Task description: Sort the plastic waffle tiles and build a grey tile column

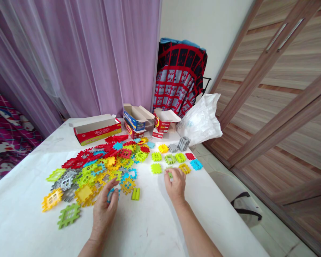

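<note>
Curled at the near edge of a pile of notched plastic building tiles point(85, 191), my left hand point(105, 206) has a blue notched tile point(113, 195) between its thumb and fingers. My right hand point(176, 184) is over the right of the table, its fingers closed on a green tile point(170, 174) that they partly cover. Beyond it are loose rows of tiles, among them a solid lime tile point(156, 169), a yellow frame tile point(184, 169) and a blue tile point(196, 164). A small lime piece point(135, 193) lies between my hands.
Behind the tiles stand an open red box point(97, 130), a blue box point(134, 119) stacked on a red one, and another red box point(162, 123). A stack of grey tiles point(183, 143) is near a white plastic bag point(202, 119). The white table's point(149, 228) right edge drops to the floor.
</note>
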Demonstrator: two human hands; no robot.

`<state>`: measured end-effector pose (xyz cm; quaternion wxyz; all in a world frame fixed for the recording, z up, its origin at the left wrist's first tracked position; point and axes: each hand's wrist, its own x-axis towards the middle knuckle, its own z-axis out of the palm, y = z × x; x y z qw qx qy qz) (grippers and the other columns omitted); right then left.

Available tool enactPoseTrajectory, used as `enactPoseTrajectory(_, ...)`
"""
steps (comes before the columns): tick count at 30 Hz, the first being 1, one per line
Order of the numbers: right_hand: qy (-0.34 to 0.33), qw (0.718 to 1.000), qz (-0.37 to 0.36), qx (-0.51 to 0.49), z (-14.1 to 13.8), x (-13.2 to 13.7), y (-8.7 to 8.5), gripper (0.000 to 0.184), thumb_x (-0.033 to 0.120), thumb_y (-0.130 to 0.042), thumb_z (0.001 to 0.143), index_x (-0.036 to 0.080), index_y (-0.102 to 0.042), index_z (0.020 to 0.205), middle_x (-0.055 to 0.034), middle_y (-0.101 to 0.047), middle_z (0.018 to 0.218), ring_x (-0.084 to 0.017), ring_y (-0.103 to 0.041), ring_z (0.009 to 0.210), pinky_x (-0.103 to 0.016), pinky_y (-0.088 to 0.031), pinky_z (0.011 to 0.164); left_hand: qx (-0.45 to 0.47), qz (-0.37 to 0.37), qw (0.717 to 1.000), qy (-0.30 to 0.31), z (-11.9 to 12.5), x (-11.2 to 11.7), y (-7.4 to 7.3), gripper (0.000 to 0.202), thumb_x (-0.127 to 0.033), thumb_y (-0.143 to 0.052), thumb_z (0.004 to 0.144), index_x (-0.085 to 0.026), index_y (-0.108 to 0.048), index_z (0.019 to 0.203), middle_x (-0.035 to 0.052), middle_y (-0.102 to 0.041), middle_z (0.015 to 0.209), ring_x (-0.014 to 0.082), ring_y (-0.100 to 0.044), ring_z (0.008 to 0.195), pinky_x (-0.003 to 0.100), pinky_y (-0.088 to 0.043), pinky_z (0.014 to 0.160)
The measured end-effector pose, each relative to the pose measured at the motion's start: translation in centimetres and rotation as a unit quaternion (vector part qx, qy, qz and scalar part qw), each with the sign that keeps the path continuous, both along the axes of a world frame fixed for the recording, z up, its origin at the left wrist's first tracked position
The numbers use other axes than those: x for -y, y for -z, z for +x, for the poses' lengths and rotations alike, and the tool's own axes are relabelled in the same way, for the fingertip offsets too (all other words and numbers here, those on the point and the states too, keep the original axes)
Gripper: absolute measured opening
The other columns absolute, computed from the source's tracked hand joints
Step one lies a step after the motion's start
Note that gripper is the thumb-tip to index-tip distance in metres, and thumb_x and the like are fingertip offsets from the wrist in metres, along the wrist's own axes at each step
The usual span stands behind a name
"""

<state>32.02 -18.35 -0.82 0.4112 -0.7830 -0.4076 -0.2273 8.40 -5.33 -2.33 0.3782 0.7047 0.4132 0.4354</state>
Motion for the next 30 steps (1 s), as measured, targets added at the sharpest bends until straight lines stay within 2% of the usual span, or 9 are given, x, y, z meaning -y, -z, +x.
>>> enactPoseTrajectory(2,-0.037,0.999,-0.014,-0.002,-1.2,0.4,1.1,0.019,0.024,-0.049,0.09,0.023,-0.065,0.081,-0.0028,-0.07,0.083,-0.019,-0.059,0.089,-0.031,-0.04,0.088,0.003,-0.001,1.0,-0.001,0.0,0.0,0.1,0.042,-0.05,-0.054,0.083,-0.023,-0.062,0.114,0.0084,-0.075,0.106,0.0233,-0.069,0.104,0.039,-0.053,0.092)
enactPoseTrajectory(4,-0.045,0.999,-0.028,0.002,-1.6,0.3,1.4,0.017,0.023,-0.049,0.09,0.023,-0.065,0.084,-0.0028,-0.071,0.086,-0.019,-0.059,0.092,-0.031,-0.039,0.09,0.005,0.001,1.0,0.001,-0.1,0.0,0.1,0.042,-0.05,-0.054,0.083,-0.023,-0.062,0.114,0.0082,-0.076,0.105,0.0232,-0.069,0.102,0.039,-0.053,0.092)
enactPoseTrajectory(6,-0.022,0.999,-0.048,0.007,-1.3,-0.2,1.1,0.017,0.02,-0.049,0.088,0.022,-0.065,0.092,-0.0041,-0.072,0.096,-0.021,-0.058,0.1,-0.032,-0.037,0.093,0.003,0.006,1.0,0.004,-0.1,0.0,0.1,0.042,-0.05,-0.054,0.082,-0.023,-0.062,0.114,0.0081,-0.076,0.102,0.0229,-0.07,0.099,0.039,-0.053,0.093)
enactPoseTrajectory(9,0.024,0.996,-0.09,0.009,-0.1,-1.8,0.0,0.025,0.014,-0.05,0.084,0.02,-0.063,0.104,-0.0066,-0.071,0.11,-0.023,-0.054,0.113,-0.035,-0.033,0.096,-0.001,0.014,1.0,0.008,-0.2,0.0,0.3,0.043,-0.05,-0.054,0.082,-0.023,-0.062,0.114,0.008,-0.076,0.101,0.0233,-0.07,0.098,0.04,-0.052,0.095)
enactPoseTrajectory(13,0.056,0.986,-0.157,0.003,1.5,-4.0,-0.9,0.036,0.005,-0.049,0.08,0.019,-0.062,0.111,-0.0088,-0.073,0.107,-0.025,-0.05,0.123,-0.039,-0.031,0.096,-0.005,0.017,1.0,-0.002,-0.2,-0.1,0.5,0.044,-0.054,-0.053,0.081,-0.024,-0.063,0.112,0.0071,-0.077,0.099,0.024,-0.07,0.098,0.041,-0.051,0.096)
enactPoseTrajectory(16,0.068,0.981,-0.183,0.011,2.1,-4.9,-0.7,0.036,0.002,-0.047,0.08,0.019,-0.064,0.107,-0.0106,-0.073,0.106,-0.026,-0.045,0.131,-0.042,-0.027,0.1,-0.001,0.024,1.0,-0.002,-0.2,-0.2,0.6,0.045,-0.055,-0.053,0.081,-0.024,-0.064,0.112,0.0069,-0.077,0.098,0.0232,-0.071,0.095,0.04,-0.053,0.092)
enactPoseTrajectory(22,0.076,0.983,-0.166,0.019,2.1,-5.2,0.9,0.032,0.0,-0.044,0.079,0.019,-0.063,0.097,-0.0108,-0.074,0.103,-0.025,-0.041,0.136,-0.048,-0.015,0.109,-0.004,0.025,1.0,-0.006,-0.2,-0.3,1.0,0.044,-0.054,-0.053,0.081,-0.025,-0.064,0.111,0.0059,-0.077,0.097,0.0234,-0.071,0.094,0.04,-0.053,0.092)
enactPoseTrajectory(30,0.09,0.984,-0.153,0.012,2.2,-5.7,1.4,0.031,0.001,-0.043,0.081,0.018,-0.063,0.097,-0.0125,-0.074,0.101,-0.025,-0.045,0.133,-0.049,-0.014,0.112,-0.006,0.02,1.0,0.005,-0.2,-0.2,0.7,0.043,-0.051,-0.054,0.082,-0.023,-0.063,0.112,0.0072,-0.077,0.099,0.0233,-0.071,0.093,0.038,-0.054,0.091)
